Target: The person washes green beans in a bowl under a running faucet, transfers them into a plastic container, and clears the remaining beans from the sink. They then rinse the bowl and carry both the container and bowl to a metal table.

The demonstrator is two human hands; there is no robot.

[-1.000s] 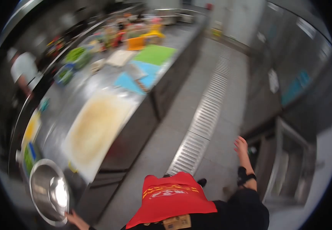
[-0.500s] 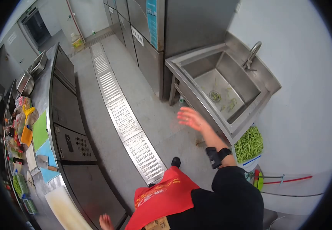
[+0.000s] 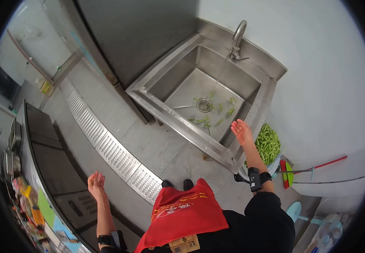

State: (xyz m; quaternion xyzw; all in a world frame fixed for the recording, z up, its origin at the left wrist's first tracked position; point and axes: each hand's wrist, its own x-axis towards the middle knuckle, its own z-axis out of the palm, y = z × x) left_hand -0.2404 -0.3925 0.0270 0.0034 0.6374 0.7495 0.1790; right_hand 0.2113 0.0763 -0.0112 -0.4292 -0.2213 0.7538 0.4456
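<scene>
My right hand [image 3: 242, 131] is raised with nothing in it, over the near right rim of the steel sink [image 3: 182, 124]; its fingers are stretched out. Out to the left, above the floor, my left hand [image 3: 96, 184] is empty too, fingers extended. Scattered green pods [image 3: 231, 111] lie in the sink around the drain [image 3: 204, 105]. A thin stream of water seems to fall from the faucet [image 3: 240, 36]. Beside the sink, a tub heaped with green pods [image 3: 267, 144] stands below my right hand.
Left is a steel counter [image 3: 30, 158] with pans, packets and cutting boards. A metal floor drain [image 3: 117, 156] runs past my feet. A tall steel cabinet [image 3: 140, 33] adjoins the sink. Right are a green and red dustpan [image 3: 288, 175] and a red pole [image 3: 323, 164].
The view has turned toward the sink, which now looks closer. My left hand has come up fully into view. My right hand has moved near the sink rim. Water now appears below the faucet.
</scene>
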